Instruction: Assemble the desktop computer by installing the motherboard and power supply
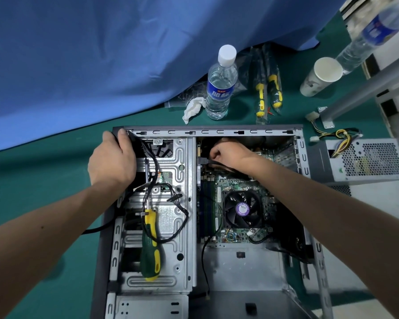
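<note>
The computer case (203, 203) was found lying on its side, open side up, on the green bench (44, 180), with a blue cloth (101, 54) draped across the far-left part of the bench. The motherboard (235, 203) was seated in the right half of the case, its CPU cooler fan (242, 209) facing upward. The power supply (364, 158) was observed outside the case, on the bench just beside the case's far-right corner, with its wire bundle trailing toward the far edge.

The left hand (112, 157) was noted at the far-left corner of the case, its grip closed over the case rim. The right hand (232, 155) was reached into the far end of the motherboard bay, fingers curled and pinching a black cable connector (205, 160).

A green-and-yellow screwdriver (150, 245) was recorded lying on the drive cage (157, 215) in the left half of the case, among loose black wires. Toward the far edge of the bench were seen a water bottle (220, 84), a crumpled tissue (192, 107), two bagged yellow-handled screwdrivers (267, 93) and a paper cup (319, 75).
</note>
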{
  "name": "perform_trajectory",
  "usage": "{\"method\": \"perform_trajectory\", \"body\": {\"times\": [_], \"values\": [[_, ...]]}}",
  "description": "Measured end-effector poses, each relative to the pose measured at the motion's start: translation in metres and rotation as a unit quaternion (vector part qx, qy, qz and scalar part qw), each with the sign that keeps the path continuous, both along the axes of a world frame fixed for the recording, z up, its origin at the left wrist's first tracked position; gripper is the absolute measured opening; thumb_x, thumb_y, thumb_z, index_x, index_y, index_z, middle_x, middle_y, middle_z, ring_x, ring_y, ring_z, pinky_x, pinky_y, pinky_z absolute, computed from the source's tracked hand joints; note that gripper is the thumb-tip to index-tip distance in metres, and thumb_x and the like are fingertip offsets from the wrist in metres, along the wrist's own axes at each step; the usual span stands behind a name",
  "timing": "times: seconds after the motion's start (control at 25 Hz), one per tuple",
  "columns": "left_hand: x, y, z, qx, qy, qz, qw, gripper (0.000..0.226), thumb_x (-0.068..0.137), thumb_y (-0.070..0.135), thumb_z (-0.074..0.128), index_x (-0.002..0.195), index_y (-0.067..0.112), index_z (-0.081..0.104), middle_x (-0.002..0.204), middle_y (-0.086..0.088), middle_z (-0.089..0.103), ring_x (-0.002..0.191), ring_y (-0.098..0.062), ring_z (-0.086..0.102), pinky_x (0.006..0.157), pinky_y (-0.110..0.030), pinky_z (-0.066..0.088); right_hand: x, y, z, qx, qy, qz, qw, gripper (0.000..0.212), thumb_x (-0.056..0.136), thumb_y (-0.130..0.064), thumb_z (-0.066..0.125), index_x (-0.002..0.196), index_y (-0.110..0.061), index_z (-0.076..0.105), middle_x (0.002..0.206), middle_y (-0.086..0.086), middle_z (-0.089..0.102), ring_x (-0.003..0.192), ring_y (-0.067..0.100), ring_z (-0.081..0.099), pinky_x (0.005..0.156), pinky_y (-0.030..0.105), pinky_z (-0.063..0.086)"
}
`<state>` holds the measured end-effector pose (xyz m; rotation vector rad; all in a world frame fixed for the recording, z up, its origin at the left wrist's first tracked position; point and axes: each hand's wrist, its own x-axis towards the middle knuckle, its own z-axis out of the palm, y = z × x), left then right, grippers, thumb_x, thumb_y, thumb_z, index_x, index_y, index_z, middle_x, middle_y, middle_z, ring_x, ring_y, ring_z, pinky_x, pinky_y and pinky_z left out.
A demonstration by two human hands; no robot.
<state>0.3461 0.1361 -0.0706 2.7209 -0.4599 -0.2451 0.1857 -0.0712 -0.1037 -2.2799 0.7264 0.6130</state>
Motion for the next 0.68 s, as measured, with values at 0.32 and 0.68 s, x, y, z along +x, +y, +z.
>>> {"method": "perform_trajectory", "body": {"times": [0.32,0.68], "values": [[0.0,0.0,-0.001,0.006,0.002,0.0,1.0,0.047,0.103,0.048,0.018,0.092,0.008,0.039,0.067,-0.004,0.041,0.071,-0.034,0.046,0.068,-0.041,0.034,0.015,0.004,-0.002,0.005,0.084,-0.024,0.996,0.023,0.085,-0.01,0.055,0.064,-0.018,0.049,0.074,0.001,0.053,0.075,0.022,0.047,0.061,0.024,0.038],[0.0,0.0,0.001,0.005,0.004,0.003,1.0,0.047,0.102,0.048,0.018,0.091,0.008,0.039,0.066,-0.004,0.04,0.071,-0.034,0.045,0.068,-0.041,0.034,0.018,0.015,-0.003,-0.01,0.082,-0.143,0.986,0.025,0.093,-0.016,0.058,0.114,-0.006,0.068,0.112,0.011,0.067,0.102,0.026,0.064,0.083,0.027,0.052]]}}
